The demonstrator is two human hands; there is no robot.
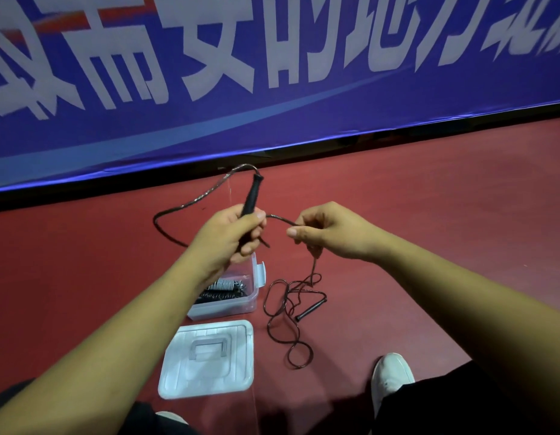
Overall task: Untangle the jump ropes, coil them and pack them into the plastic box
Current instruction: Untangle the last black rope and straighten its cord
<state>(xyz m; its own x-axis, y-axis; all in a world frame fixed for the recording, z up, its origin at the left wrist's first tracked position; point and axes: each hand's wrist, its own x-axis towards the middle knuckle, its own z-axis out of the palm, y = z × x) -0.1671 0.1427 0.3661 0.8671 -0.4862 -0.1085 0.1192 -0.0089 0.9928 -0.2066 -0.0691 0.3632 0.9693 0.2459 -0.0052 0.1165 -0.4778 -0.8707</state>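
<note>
My left hand (228,237) grips a black jump-rope handle (253,196) that points up and away. From the handle's top the dark rope (190,202) loops left and back to my hands. My right hand (328,230) pinches the same rope a short way to the right. Below it the rope falls into a loose tangle (288,306) on the red floor, with the second black handle (311,309) lying there. A clear plastic box (228,306) under my left wrist holds a coiled rope (225,288).
The box's clear lid (209,359) lies flat on the floor in front of the box. A blue banner (272,73) with white characters runs along the back. My white shoe (391,375) and dark trouser legs are at the bottom.
</note>
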